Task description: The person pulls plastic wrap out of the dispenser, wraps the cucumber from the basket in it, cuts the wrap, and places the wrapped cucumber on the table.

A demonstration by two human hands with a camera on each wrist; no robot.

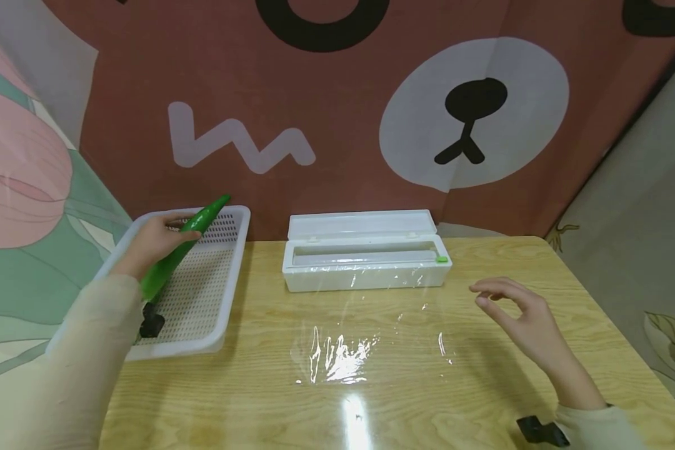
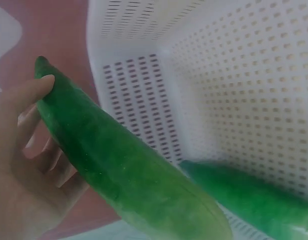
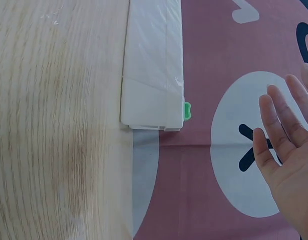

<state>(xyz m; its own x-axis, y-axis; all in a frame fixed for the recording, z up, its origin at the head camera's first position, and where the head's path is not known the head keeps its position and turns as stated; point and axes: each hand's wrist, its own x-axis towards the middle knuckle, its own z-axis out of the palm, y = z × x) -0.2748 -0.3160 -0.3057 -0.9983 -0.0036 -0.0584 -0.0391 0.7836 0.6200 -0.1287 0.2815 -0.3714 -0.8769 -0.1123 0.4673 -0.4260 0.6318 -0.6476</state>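
Note:
My left hand (image 1: 152,240) grips a green cucumber (image 1: 169,270) between thumb and fingers, above a white perforated basket (image 1: 232,281). In the left wrist view the thumb lies near the narrow tip of this cucumber (image 2: 123,150). A second cucumber (image 2: 254,195) lies in the basket; my arm mostly hides it in the head view. On the table stands a white cling film dispenser (image 1: 365,279), lid raised, a roll inside. Clear cling film (image 1: 343,359) stretches from it toward me over the tabletop. My right hand (image 1: 531,328) hovers right of the film, fingers loosely bent, holding nothing.
A green slider (image 1: 442,259) sits at the dispenser's right end. The wooden table (image 1: 247,400) ends at a cloth backdrop (image 1: 343,187) with a printed bear face. More printed cloth hangs at the left and right sides.

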